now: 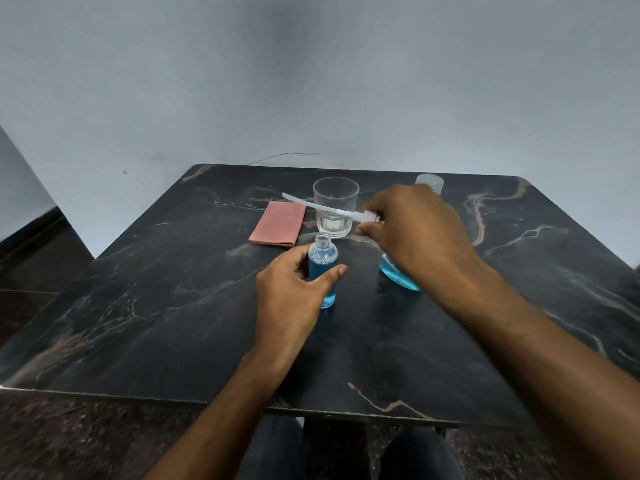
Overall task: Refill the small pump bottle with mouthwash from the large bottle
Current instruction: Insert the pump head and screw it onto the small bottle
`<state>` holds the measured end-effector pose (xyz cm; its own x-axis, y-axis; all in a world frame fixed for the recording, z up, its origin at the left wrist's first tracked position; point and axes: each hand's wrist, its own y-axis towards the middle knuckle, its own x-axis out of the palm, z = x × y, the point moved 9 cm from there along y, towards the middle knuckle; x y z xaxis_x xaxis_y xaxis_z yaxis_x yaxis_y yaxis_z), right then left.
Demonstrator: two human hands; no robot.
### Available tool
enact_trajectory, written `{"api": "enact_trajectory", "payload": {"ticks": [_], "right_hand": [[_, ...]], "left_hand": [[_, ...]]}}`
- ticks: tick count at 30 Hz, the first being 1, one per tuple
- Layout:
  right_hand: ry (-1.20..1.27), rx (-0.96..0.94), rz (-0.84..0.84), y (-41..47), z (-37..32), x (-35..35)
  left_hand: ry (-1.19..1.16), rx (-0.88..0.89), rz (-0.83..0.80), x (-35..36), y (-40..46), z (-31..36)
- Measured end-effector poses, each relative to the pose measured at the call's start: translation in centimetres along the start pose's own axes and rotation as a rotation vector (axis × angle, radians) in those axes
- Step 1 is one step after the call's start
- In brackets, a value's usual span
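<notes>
The small clear bottle (323, 261) stands upright on the dark marble table (173, 289), its neck open and blue mouthwash filling most of it. My left hand (291, 292) is wrapped around its left side and front. My right hand (415, 230) holds the white pump head (369, 216) by its cap, the long dip tube (311, 204) pointing left and slightly up above the table. The large mouthwash bottle (398, 275) stands to the right, mostly hidden behind my right hand and wrist; only its blue lower part shows.
A clear drinking glass (335, 207) stands behind the small bottle. A folded pink cloth (278, 223) lies to its left. A translucent cap (431, 181) sits near the far right edge. A wall runs just behind the table.
</notes>
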<state>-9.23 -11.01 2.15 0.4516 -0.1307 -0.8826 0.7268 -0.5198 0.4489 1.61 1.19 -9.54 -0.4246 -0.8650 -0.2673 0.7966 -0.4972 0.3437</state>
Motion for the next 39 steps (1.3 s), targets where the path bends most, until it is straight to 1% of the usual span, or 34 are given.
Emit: {"api": "enact_trajectory", "payload": {"ticks": [3, 6, 9, 16, 20, 23, 30, 32, 39], "right_hand": [[-0.034, -0.047, 0.028, 0.0, -0.4, -2.0], [-0.107, -0.108, 0.112, 0.2, -0.7, -4.0], [-0.182, -0.129, 0.183, 0.6, -0.7, -5.6], [-0.233, -0.206, 0.267, 0.9, -1.1, -7.4], [-0.263, -0.246, 0.275, 1.1, -1.3, -7.7], [-0.328, -0.297, 0.260, 1.0, -1.9, -7.4], [-0.434, -0.506, 0.257, 0.4, -4.7, -6.5], [-0.433, -0.550, 0.215, 0.1, -5.4, -5.7], [-0.397, -0.688, -0.013, -0.2, -6.9, -2.6]], "left_hand": [[-0.029, -0.016, -0.007, 0.2, 0.2, -0.3], [-0.046, -0.019, -0.001, 0.2, 0.3, -0.6], [-0.061, -0.024, 0.007, 0.2, 0.2, -0.7], [-0.073, -0.038, 0.007, 0.3, 0.3, -0.9], [-0.065, -0.039, 0.013, 0.3, 0.4, -0.9], [-0.058, -0.027, 0.010, 0.5, 0.4, -0.6], [-0.040, -0.031, 0.015, 0.8, 0.7, -0.5], [-0.036, -0.036, 0.010, 1.0, 0.7, -0.4], [0.009, -0.014, -0.021, 1.7, 0.6, 0.1]]}}
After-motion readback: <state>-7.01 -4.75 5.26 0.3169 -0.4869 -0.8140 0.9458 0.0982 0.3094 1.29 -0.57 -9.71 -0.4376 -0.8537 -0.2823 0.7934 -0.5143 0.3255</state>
